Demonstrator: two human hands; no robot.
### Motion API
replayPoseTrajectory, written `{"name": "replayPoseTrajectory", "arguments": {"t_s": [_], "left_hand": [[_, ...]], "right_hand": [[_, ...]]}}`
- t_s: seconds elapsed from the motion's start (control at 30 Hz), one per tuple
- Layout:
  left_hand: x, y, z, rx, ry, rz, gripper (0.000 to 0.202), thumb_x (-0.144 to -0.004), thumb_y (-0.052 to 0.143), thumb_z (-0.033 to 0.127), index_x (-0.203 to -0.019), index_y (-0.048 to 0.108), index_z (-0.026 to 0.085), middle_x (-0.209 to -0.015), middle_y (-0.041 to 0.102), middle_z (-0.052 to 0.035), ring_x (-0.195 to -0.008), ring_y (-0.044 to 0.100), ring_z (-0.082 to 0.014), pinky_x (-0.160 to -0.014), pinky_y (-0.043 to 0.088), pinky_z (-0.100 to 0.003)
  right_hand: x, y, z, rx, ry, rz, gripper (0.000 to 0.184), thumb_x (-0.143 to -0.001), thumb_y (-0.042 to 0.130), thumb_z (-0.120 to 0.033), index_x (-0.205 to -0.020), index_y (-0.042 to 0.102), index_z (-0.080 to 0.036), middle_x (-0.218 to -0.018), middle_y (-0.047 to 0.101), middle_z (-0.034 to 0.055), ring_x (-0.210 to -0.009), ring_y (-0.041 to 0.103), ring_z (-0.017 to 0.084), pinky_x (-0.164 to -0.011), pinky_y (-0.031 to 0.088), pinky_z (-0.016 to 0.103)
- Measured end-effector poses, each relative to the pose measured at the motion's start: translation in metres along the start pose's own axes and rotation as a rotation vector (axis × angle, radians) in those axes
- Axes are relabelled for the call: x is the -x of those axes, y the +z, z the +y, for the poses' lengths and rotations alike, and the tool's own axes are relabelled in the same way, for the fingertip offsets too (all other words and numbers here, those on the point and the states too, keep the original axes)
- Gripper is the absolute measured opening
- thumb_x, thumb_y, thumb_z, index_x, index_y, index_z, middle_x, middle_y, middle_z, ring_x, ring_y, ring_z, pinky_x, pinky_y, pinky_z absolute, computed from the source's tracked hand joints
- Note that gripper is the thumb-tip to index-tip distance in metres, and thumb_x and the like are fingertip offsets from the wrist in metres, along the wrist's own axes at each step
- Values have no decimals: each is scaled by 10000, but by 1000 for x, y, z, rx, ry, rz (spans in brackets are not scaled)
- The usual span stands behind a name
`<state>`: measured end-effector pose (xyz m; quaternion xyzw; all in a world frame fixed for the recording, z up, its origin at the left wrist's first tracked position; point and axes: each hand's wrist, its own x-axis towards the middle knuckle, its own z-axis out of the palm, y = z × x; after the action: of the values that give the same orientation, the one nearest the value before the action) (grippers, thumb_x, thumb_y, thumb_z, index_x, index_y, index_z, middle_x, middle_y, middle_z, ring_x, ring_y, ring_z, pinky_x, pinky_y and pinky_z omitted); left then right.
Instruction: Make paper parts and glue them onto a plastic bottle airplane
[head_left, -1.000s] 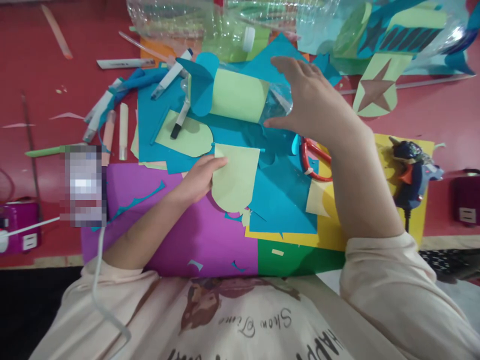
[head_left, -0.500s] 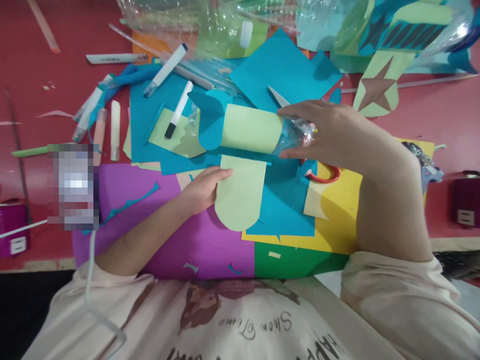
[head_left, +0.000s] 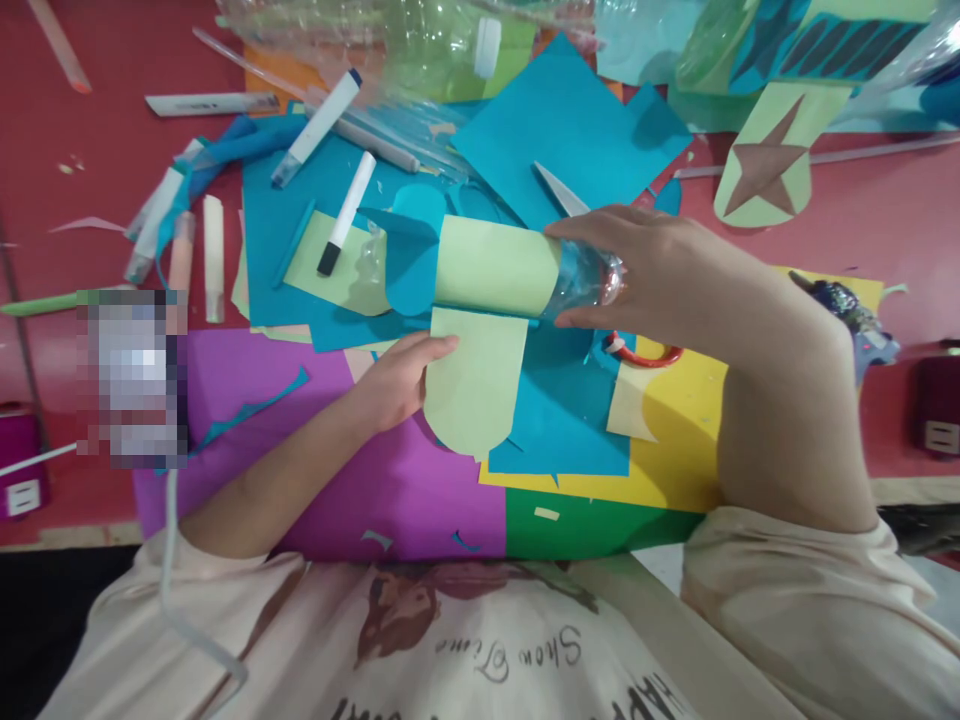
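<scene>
A clear plastic bottle (head_left: 585, 278) lies sideways above the paper pile, wrapped in a light green paper sleeve (head_left: 496, 268) with a blue paper fin (head_left: 411, 272) at its left end. My right hand (head_left: 645, 272) is closed round the bottle's bare right end. My left hand (head_left: 401, 378) pinches the left edge of a light green rounded paper cutout (head_left: 476, 382), whose straight top edge meets the underside of the wrapped bottle.
Blue (head_left: 570, 130), purple (head_left: 300, 420), yellow (head_left: 675, 450) and green (head_left: 592, 520) paper sheets cover the red table. Markers (head_left: 345, 212) and sticks lie at the left. Red-handled scissors (head_left: 645, 352) sit under my right wrist, a glue gun (head_left: 855, 320) at the right, clear bottles (head_left: 390, 40) at the back.
My right hand has brought the wrapped bottle down and toward me, until it rests against the top edge of the green cutout. My left hand has kept its hold on the cutout.
</scene>
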<state>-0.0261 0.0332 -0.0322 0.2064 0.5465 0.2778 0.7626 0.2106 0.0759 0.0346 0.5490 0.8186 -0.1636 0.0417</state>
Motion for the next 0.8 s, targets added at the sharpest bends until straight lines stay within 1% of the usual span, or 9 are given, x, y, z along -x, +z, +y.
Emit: {"name": "replayPoseTrajectory", "arguments": {"t_s": [0.07,0.2,0.3,0.4,0.53,0.6,0.67,0.8], "left_hand": [[0,0,0,-10,3,34,177,-689,715,308,-725,629,157,-750,723,-48,-888,713,-261,-800,554,-347],[-1,1,-1,-21,17,71,181,-674,717,312,-711,630,158,-728,710,-36,-881,710,-257,-796,548,-345],[-1,2,-1,-13,17,94,173,-673,714,299,-721,638,151,-732,711,-41,-885,710,-257,-811,548,-348],[-1,2,-1,-1,11,73,160,-694,699,291,-745,649,148,-752,724,-55,-902,714,-269,-828,555,-366],[-2,2,0,17,6,-24,135,-725,673,278,-730,665,143,-751,735,-72,-898,722,-280,-837,569,-382],[-2,1,1,21,-1,-50,134,-743,660,270,-734,674,137,-755,739,-79,-898,725,-282,-848,572,-388],[-3,1,1,14,-6,-34,131,-760,651,260,-757,683,133,-763,743,-80,-911,725,-279,-863,572,-387],[-4,1,1,-11,4,19,132,-766,658,250,-825,690,136,-796,748,-78,-962,718,-284,-890,569,-396]], "right_hand": [[1,1,0,7,-10,18,741,-734,752,-357,-1408,455,-277,-1400,548,68,-1191,571,373,-839,565,542],[1,4,2,6,-14,4,756,-734,741,-368,-1417,433,-268,-1422,526,80,-1199,561,395,-826,559,571],[0,5,3,-15,-43,11,715,-766,691,-392,-1414,427,-248,-1417,524,95,-1199,563,394,-824,558,573],[0,5,3,-32,-59,17,690,-774,675,-384,-1405,434,-239,-1403,534,102,-1194,565,386,-843,549,567],[-1,4,2,-31,-26,-27,727,-760,703,-356,-1418,415,-237,-1429,508,106,-1228,537,392,-880,522,584],[-1,4,2,-38,-33,-40,727,-769,694,-362,-1421,404,-226,-1438,497,110,-1247,521,393,-912,498,605],[-1,4,1,-45,-43,-45,711,-783,673,-376,-1421,398,-225,-1440,492,110,-1257,510,394,-926,482,621],[-1,4,1,-44,-26,-53,711,-786,672,-381,-1425,392,-241,-1444,486,108,-1262,501,394,-915,485,614]]}}
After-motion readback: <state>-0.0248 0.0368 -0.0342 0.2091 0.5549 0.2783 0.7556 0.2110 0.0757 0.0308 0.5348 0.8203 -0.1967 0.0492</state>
